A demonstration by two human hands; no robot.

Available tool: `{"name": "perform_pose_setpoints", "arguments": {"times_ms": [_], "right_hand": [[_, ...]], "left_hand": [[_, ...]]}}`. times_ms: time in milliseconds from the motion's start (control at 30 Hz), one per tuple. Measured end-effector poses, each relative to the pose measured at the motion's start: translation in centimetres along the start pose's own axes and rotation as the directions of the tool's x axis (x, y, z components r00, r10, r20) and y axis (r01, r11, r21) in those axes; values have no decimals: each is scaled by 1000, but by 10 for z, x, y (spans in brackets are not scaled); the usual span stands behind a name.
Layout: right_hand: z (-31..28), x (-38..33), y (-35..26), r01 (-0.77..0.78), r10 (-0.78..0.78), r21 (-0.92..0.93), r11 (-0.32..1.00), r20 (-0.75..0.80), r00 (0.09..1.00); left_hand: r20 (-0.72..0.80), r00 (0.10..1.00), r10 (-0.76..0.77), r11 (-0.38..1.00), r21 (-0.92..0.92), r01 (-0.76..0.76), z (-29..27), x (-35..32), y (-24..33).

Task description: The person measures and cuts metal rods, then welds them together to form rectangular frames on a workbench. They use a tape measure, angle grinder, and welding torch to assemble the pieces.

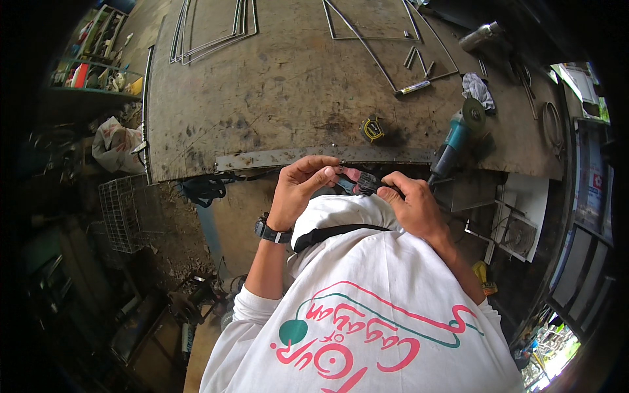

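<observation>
My left hand (303,185) and my right hand (407,200) meet in front of my chest at the near edge of a steel workbench (275,85). Between them they pinch a small black object with a red part (362,181); what it is I cannot tell. The left thumb and forefinger grip its left end, and the right fingers close on its right end. A black watch (268,230) sits on my left wrist. A yellow tape measure (372,128) lies on the bench just beyond the hands.
A teal angle grinder (457,134) rests at the bench's right edge beside a crumpled rag (477,88). Thin metal rod frames (209,29) and a marker (413,88) lie farther back. A wire basket (124,209) and white bag (114,144) stand on the floor at left.
</observation>
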State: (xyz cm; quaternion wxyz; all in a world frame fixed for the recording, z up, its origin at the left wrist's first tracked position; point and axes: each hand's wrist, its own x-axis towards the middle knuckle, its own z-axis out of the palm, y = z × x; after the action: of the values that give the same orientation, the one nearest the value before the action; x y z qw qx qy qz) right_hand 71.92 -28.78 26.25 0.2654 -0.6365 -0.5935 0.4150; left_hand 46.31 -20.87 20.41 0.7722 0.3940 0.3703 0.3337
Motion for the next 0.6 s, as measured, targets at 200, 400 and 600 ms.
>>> {"name": "perform_pose_setpoints", "arguments": {"times_ms": [200,400,600], "right_hand": [[-4,5,-2,-170,170,2,985,47,984],[-2,3,49,-374,334,374,849,169,927],[-39,34,97,-490,522,529,692,101,847]], "left_hand": [[6,998,-66,998,-6,66,-4,7,-8],[-39,982,-187,979,68,190,-17,13,-34],[-81,959,-272,878,387,282,-45,11,-61]]}}
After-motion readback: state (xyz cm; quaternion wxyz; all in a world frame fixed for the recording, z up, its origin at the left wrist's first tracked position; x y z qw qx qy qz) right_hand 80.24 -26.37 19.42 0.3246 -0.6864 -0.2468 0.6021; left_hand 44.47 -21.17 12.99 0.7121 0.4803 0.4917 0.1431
